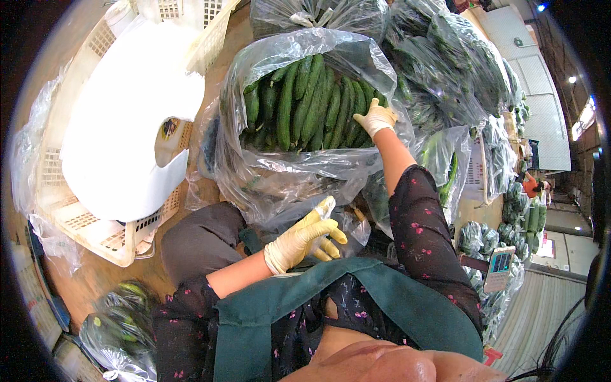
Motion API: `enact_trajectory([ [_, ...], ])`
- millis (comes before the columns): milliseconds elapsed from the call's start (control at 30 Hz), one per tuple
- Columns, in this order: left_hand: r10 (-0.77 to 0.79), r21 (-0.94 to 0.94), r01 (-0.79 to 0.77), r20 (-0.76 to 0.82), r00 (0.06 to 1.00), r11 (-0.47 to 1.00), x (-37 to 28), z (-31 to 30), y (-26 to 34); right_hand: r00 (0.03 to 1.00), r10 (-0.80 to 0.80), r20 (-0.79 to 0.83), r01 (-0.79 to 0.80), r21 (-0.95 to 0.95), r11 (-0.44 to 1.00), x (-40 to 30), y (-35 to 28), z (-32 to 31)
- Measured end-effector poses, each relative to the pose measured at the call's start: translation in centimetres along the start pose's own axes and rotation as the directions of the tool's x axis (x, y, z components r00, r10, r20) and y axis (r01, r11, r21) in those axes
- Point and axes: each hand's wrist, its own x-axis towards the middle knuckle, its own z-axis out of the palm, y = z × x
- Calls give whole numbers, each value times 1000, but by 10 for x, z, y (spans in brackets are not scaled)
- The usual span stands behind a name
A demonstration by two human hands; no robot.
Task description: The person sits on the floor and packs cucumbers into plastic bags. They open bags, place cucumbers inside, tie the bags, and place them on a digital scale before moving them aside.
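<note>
Before me stands a clear plastic bag (296,164) with its mouth spread wide, and green cucumbers (310,102) lie side by side inside it. My right hand (377,117), in a pale yellow glove, rests at the right end of the cucumbers, fingers spread, by the bag's inner edge; whether it grips one is hidden. Near my lap, below the bag, is my left hand (305,236), gloved the same way. Its fingers are apart and no object shows in it. Crumpled clear plastic lies behind its fingers.
At the left, a cream plastic crate (126,250) holds a large white sheet (119,119). Tied bags of produce (453,62) are piled at the upper right, with another filled bag (119,329) at the lower left. A scale display (500,270) stands to the right. A person (530,185) is far off.
</note>
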Motion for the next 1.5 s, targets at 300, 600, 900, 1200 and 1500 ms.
enact_trajectory([
  [300, -3, -54, 2, -23, 1000, 999, 4, -3, 5, 997, -23, -74, 66, 666, 743, 9, -17, 3],
  [600, 9, -41, -9, 6, 1000, 999, 2, -6, 0, 999, -9, -48, 30, 464, 885, 35, 80, 40],
  [900, 12, 1, -12, 2, 1000, 1000, 2, -2, 1, 898, 12, 441, -438, 889, 134, -34, 33, 60],
  [1200, 3, 45, -3, -10, 1000, 999, -2, 1, 1, 882, -351, 315, -387, 909, -157, -36, 77, 37],
  [1500, 13, 45, -13, -1, 1000, 999, 2, 0, 0, 908, -307, 285, -394, 830, -394, 21, 81, 23],
])
